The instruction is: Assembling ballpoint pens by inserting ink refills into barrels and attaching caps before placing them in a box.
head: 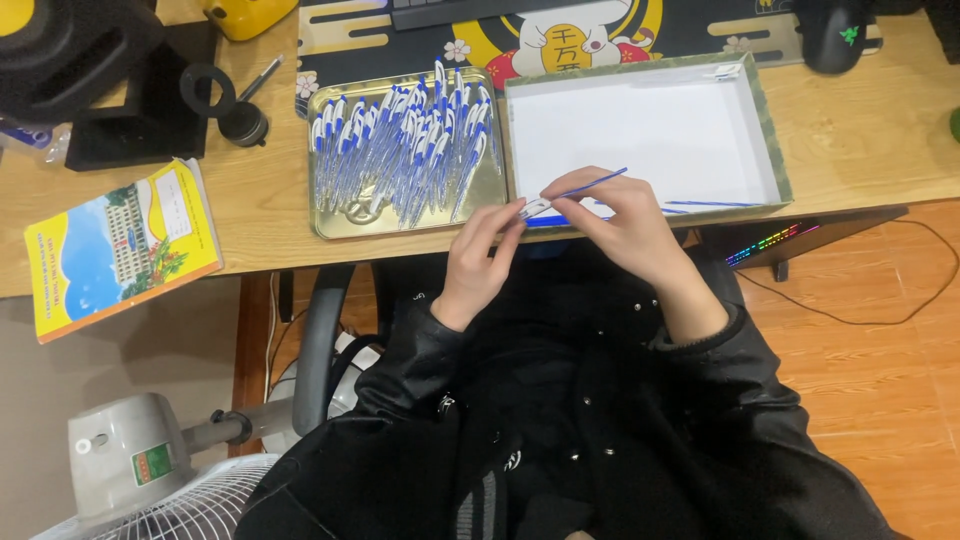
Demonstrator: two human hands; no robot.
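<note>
My left hand pinches the white barrel of a pen at the desk's front edge. My right hand holds the thin blue refill, which sticks out of that barrel up and to the right. A gold metal tray just left of my hands is heaped with several blue and white pens. To the right stands a shallow white-lined box; a loose blue refill lies along its near wall.
A yellow booklet overhangs the desk's left edge. A black stand and a round black knob sit at the back left, a black mouse at the back right. A white fan stands on the floor below left.
</note>
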